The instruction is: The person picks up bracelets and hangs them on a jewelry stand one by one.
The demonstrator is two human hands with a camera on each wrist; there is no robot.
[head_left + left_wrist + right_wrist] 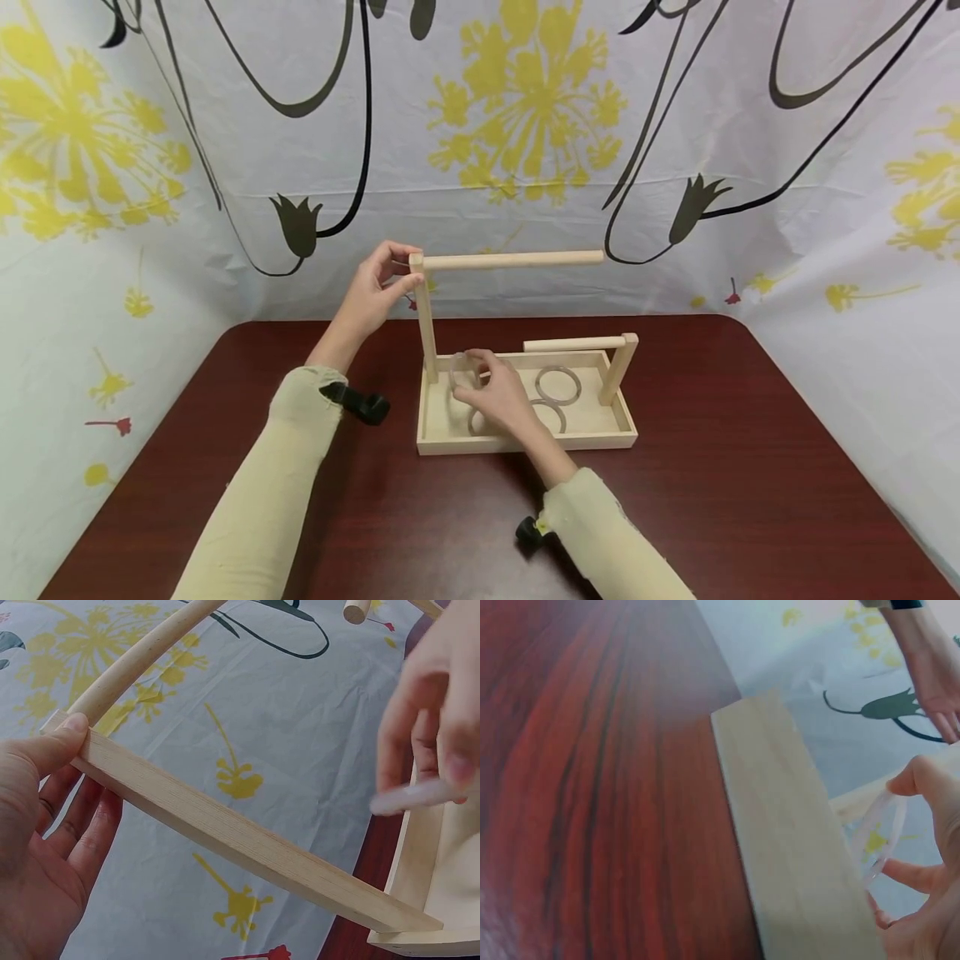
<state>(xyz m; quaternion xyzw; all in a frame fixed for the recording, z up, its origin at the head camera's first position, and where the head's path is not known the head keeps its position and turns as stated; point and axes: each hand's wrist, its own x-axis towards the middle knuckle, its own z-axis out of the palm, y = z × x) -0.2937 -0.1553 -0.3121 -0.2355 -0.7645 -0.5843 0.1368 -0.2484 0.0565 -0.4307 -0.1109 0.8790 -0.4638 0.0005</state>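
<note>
My left hand (372, 287) grips the top of a tall wooden post (225, 825), thumb on one side and fingers behind. A long round dowel (517, 260) runs rightward from that post. Over the left part of a shallow wooden tray (480, 447), my right hand (501, 393) pinches a translucent ring (881, 834) between thumb and fingers. The ring is tipped up on edge in the head view. More rings lie on the tray floor, one ring (558, 385) near the back and another ring (557, 415) in front of it; my right hand partly hides those at the front.
At the tray's right end stands a short post (619, 368) with a lower dowel (573, 343) pointing left. The tray sits on a dark red-brown table (720, 467). Behind the table hangs a white cloth (480, 217) with yellow and dark plant prints.
</note>
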